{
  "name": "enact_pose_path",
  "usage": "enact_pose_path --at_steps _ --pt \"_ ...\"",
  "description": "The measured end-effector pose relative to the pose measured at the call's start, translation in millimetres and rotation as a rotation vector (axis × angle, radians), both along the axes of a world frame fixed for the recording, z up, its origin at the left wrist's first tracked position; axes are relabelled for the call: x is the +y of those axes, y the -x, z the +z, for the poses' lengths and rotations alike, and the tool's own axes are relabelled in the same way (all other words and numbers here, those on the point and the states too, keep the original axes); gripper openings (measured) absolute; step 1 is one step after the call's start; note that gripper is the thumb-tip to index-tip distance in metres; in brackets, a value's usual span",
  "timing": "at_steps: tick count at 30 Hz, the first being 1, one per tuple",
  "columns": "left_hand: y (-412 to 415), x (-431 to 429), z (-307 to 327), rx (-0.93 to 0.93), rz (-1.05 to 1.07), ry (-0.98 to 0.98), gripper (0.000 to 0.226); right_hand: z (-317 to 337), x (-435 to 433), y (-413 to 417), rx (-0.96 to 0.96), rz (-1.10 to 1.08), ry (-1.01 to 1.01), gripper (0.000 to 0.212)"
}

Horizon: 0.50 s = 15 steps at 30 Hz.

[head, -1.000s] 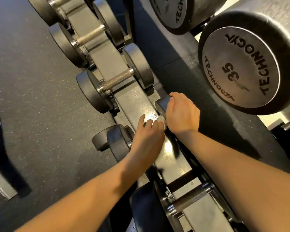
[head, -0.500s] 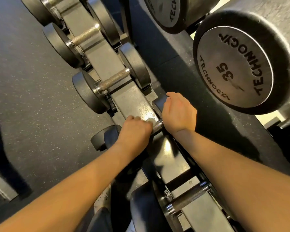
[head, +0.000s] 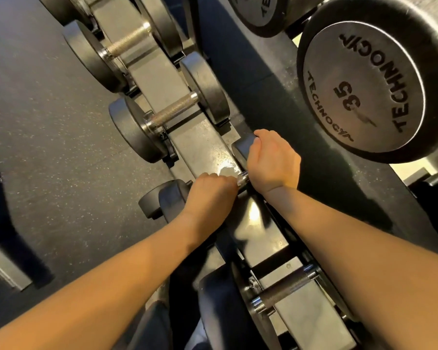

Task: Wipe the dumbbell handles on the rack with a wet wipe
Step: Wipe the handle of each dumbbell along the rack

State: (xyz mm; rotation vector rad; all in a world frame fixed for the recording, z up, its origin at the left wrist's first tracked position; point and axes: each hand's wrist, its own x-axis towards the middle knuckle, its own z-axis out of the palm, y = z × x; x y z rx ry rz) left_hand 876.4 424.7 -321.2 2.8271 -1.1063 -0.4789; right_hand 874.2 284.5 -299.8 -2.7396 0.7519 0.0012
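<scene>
Left hand (head: 210, 190) hides most of the dumbbell handle (head: 243, 178).

The left hand (head: 210, 190), right hand (head: 273, 162) and both forearms (head: 111, 286) are left uncovered; a dark blue garment (head: 154, 327) is worn below.

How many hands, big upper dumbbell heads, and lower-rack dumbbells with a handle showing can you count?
Hands: 2, left hand, right hand.
Big upper heads: 2, 35 head, cropped head.
Lower-rack dumbbells: 4, far dumbbell, middle dumbbell, held dumbbell, near dumbbell; anything at the top edge uncounted.
Total: 8.
</scene>
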Motion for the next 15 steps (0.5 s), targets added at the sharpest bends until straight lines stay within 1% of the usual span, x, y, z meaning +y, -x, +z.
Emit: enact_pose_path --at_steps 4,6,7,8,10,11,12,13,15 --pt "4 29 6 -0.065 -0.081 -0.170 0.021 2 -2 1 -0.005 0.001 -0.046 0.036" --pt "1 35 8 -0.066 -0.091 -0.201 0.023 2 -3 1 -0.005 0.000 -0.062 0.035" --pt "-2 33 9 -0.053 -0.069 -0.162 0.023 1 -3 1 -0.007 -0.001 -0.063 0.035" --pt "-5 29 7 -0.026 -0.022 -0.071 0.023 1 -3 1 -0.009 -0.003 -0.062 0.035" --pt "-7 17 3 0.091 0.104 0.240 0.020 2 -3 0 -0.010 -0.003 -0.062 0.036" --pt "-7 9 -1 0.164 0.128 0.364 0.015 2 -3 0 -0.012 -0.002 -0.069 0.037" --pt "-6 0 -5 0.211 0.114 0.424 0.011 2 -2 1 -0.015 -0.002 -0.078 0.036" --pt "-6 -6 -9 0.216 0.069 0.435 0.011 1 -2 1 -0.021 -0.004 -0.084 0.036" --pt "-7 -13 -17 0.120 -0.025 0.321 0.009 1 -2 1 -0.034 -0.010 -0.088 0.035"
